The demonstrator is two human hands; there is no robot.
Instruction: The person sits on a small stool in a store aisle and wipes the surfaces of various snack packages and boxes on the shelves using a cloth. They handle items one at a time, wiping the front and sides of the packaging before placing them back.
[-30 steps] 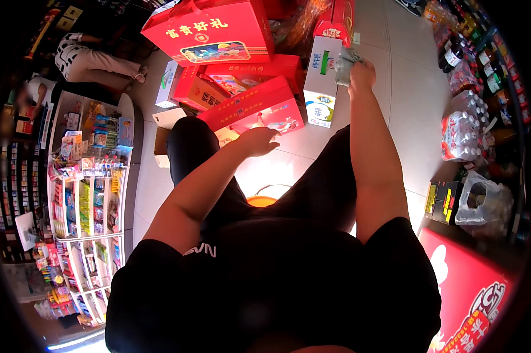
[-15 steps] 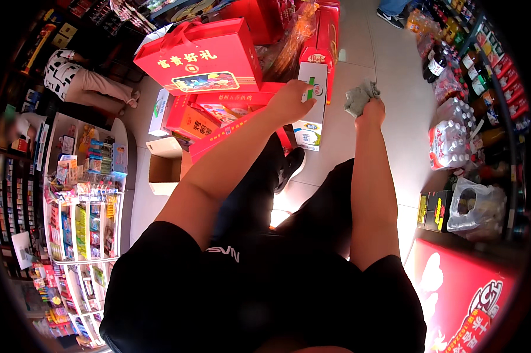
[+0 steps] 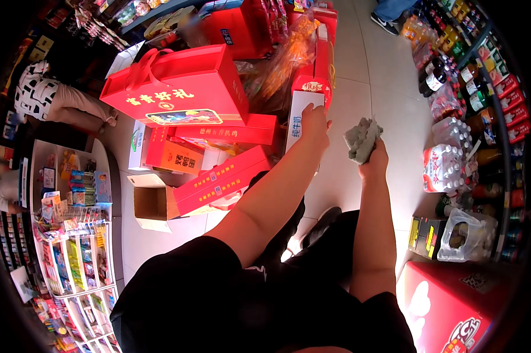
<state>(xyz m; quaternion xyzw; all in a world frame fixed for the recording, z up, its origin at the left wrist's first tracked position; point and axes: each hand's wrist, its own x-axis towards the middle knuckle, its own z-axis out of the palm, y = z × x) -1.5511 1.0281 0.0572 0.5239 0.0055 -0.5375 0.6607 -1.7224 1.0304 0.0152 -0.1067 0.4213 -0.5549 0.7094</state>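
Note:
My left hand [image 3: 316,128] is closed on the right side of a white box [image 3: 298,117] with blue print, which stands tilted against the red packages. Part of the box is hidden behind my hand and forearm. My right hand [image 3: 374,160] pinches a crumpled grey-green cloth [image 3: 362,140], held up over the floor to the right of the box. Left of my left hand lie a flat red box [image 3: 221,179] and a red gift box with a handle [image 3: 171,88], on top of other red boxes.
An open brown carton [image 3: 151,200] sits on the floor at the left, near a curved snack shelf [image 3: 77,235]. Bottled drinks [image 3: 448,153] line the right side, with a red box [image 3: 448,306] at lower right. One person [image 3: 71,106] bends at far left; another person's shoe [image 3: 385,23] shows at top.
The white box has turned, so a face with blue print shows instead of the green-marked one. My left hand has shifted right and down with it; the cloth has come slightly lower.

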